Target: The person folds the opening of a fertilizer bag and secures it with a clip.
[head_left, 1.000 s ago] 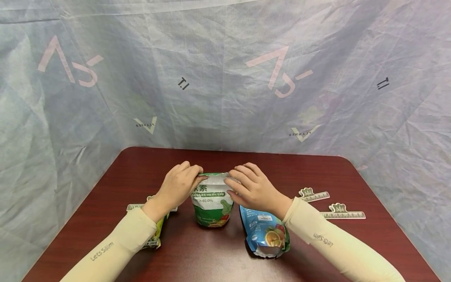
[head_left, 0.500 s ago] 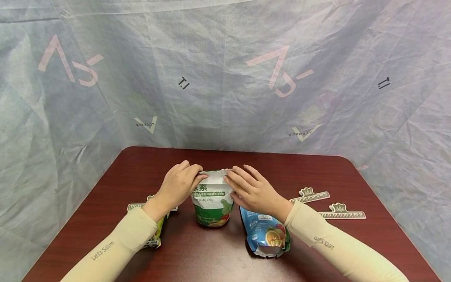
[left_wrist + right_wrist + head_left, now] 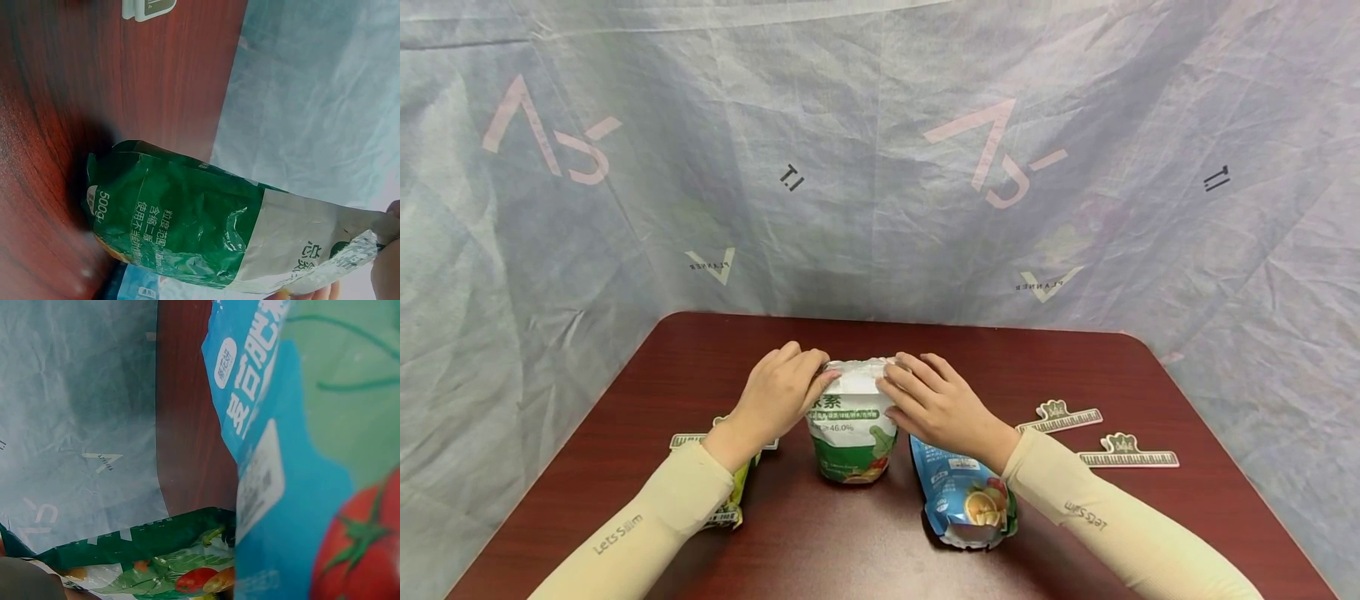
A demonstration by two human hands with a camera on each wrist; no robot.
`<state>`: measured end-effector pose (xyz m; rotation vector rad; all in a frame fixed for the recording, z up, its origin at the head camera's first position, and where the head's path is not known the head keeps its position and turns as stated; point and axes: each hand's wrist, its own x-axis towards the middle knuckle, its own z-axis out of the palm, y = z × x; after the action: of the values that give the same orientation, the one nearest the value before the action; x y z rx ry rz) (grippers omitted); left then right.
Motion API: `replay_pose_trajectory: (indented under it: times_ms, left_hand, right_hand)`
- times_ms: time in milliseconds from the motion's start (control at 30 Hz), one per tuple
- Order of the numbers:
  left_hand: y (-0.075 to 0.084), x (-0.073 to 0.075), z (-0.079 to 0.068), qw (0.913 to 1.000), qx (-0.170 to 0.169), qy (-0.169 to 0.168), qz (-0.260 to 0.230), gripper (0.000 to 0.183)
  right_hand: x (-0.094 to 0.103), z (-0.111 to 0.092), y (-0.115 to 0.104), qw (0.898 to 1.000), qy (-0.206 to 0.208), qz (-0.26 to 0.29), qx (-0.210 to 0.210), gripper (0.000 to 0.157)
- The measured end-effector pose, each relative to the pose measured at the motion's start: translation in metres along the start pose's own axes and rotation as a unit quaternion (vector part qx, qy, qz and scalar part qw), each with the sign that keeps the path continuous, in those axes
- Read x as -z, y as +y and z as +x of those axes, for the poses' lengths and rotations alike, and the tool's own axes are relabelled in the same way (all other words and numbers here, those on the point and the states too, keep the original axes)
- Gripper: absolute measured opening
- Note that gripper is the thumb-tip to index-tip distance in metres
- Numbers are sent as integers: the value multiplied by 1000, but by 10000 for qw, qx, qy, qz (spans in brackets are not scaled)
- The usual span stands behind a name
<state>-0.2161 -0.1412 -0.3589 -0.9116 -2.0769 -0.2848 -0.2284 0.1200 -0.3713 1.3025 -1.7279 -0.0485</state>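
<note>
A green and white fertilizer bag stands upright near the middle of the table, its top edge crinkled. My left hand pinches the bag's upper left corner, thumb on the near side. At the upper right corner, my right hand grips the top with its fingers bent over the edge. The left wrist view shows the green bag from its side, with fingertips at its top. A blue fertilizer bag sits just below my right forearm, and fills much of the right wrist view.
Two clips with a piano-key pattern, a nearer clip and a farther clip, lie on the right. Another clip and a yellow-green bag are partly hidden by my left arm. Grey cloth hangs behind the dark red table.
The green strip along the bag's top has gone from sight, and white crinkled film shows there now. My right fingers have shifted slightly at the corner; my left hand stays nearly still.
</note>
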Motion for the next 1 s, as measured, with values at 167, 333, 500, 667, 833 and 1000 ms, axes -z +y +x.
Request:
replay_pose_trajectory:
  times_ms: [167,333,500,667,833,1000]
  left_hand:
    - [0,0,0,10000,42,14,-27,26]
    - [-1,-1,-1,9999,-2,136,-71,27]
    - [-1,-1,-2,9998,-29,166,-123,29]
    - [0,-1,-3,9999,83,55,-136,26]
    - [0,-1,-3,9996,228,-110,-136,22]
    - [-1,-1,-4,9995,250,-130,-122,22]
  right_hand:
    - [0,5,0,9998,-164,69,-58,33]
    - [0,9,0,9995,-310,36,-66,28]
    - [-1,10,-1,9989,-458,-17,-46,26]
    - [-2,12,-1,9984,-557,-35,-52,25]
    - [-3,14,-1,9983,-575,-81,-32,23]
    - [-4,14,-2,9983,-576,-53,-23,24]
